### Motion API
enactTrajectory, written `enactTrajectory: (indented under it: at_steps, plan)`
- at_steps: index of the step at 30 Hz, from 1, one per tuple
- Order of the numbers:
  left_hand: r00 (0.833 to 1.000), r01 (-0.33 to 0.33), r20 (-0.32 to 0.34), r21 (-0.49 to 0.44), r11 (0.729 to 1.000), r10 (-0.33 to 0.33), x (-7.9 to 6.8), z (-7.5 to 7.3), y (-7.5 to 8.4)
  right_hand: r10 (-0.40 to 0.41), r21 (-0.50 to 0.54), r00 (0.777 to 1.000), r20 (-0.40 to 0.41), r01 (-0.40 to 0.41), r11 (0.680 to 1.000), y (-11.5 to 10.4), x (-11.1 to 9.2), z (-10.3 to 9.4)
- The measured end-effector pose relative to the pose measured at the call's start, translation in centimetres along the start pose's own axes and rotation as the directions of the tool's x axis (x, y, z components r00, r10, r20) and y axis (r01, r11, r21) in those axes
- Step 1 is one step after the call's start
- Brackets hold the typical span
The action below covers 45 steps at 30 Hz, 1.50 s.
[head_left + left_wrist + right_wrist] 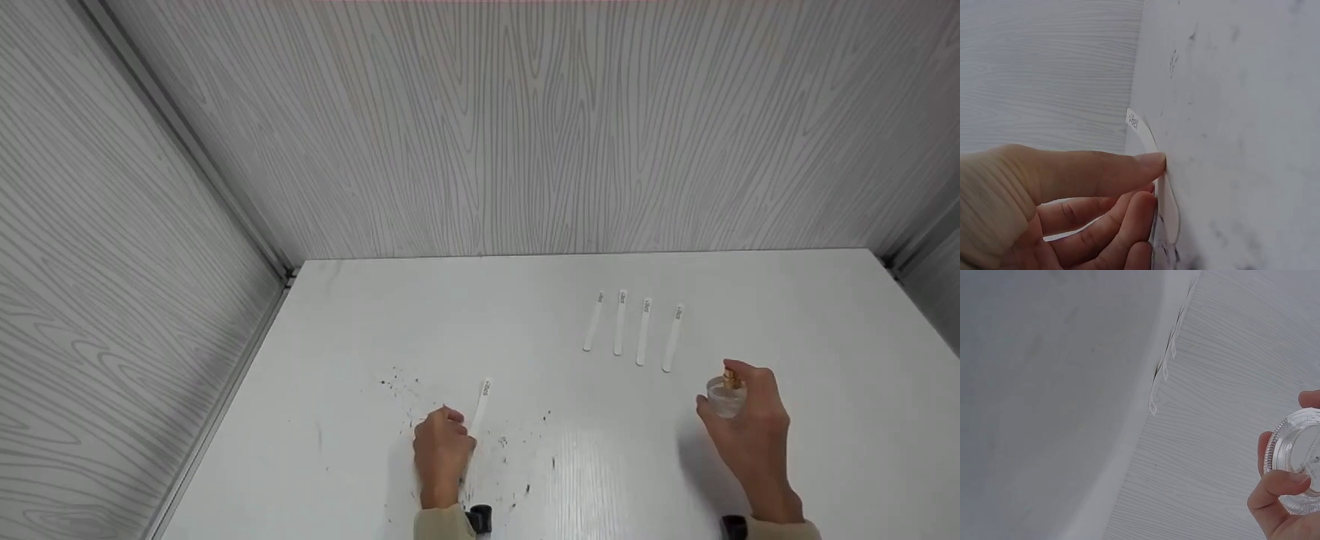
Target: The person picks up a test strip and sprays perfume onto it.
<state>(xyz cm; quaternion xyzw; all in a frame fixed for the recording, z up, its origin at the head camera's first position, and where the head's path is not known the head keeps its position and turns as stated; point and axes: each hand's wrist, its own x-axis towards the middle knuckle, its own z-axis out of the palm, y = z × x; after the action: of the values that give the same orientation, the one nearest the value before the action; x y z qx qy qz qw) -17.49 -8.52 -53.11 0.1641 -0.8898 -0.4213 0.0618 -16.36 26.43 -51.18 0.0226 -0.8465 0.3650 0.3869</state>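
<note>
A narrow white paper test strip (481, 403) with small print at its far end is pinched between the thumb and fingers of my left hand (441, 454), low over the table. In the left wrist view the strip (1170, 216) looks bent, its printed end curving away. My right hand (756, 431) grips a clear glass perfume bottle (724, 403) above the table, one finger at its gold spray top (731, 379). The right wrist view shows the bottle's round ribbed base (1292, 455); its top is hidden there.
Several similar paper strips (643, 334) lie side by side on the white table (360, 315), left of and beyond the bottle. Dark specks (527, 489) and smudges mark the surface around the left hand. Wood-grain panels (480, 135) wall the back and sides.
</note>
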Motion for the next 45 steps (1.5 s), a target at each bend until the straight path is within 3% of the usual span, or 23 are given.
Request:
enactTrajectory:
  at_steps: [7, 16, 21, 26, 31, 35, 41, 45]
  plan:
    - [1.0, 0.007, 0.009, -0.014, 1.0, -0.007, 0.2, -0.3, 0.0, -0.009, 0.002, 1.0, 0.0, 0.009, 1.0, -0.1, 0.2, 0.2]
    - [0.998, -0.042, 0.038, -0.003, 0.999, 0.042, 0.2, -0.4, 0.0, -0.02, -0.004, 1.0, 0.003, 0.02, 1.0, -0.1, 0.1, 0.2]
    - [0.99, -0.106, 0.09, -0.016, 0.994, 0.107, 0.2, -0.4, -0.1, -0.018, -0.011, 1.0, 0.001, 0.018, 1.0, -0.1, 0.1, 0.1]
    - [0.979, -0.11, 0.166, -0.07, 0.991, 0.12, 0.5, -0.5, 0.0, -0.032, -0.006, 0.999, -0.003, 0.032, 0.999, -0.1, 0.1, 0.1]
    - [0.963, -0.108, 0.228, -0.168, 0.98, 0.145, 1.1, -0.2, 0.8, -0.027, 0.0, 1.0, 0.0, 0.027, 1.0, -0.1, 0.0, 0.1]
    - [0.945, -0.048, 0.298, -0.274, 0.96, 0.132, 1.5, 0.6, 1.4, -0.018, 0.001, 1.0, 0.001, 0.018, 1.0, -0.1, -0.1, 0.1]
    - [0.886, 0.109, 0.447, -0.459, 0.882, 0.123, 1.4, 1.9, 1.8, -0.033, 0.001, 0.999, -0.003, 0.033, 0.999, -0.1, 0.0, 0.2]
    - [0.87, 0.129, 0.47, -0.501, 0.856, 0.145, 1.2, 2.7, 2.3, -0.028, -0.003, 1.0, 0.0, 0.028, 1.0, -0.1, 0.0, 0.2]
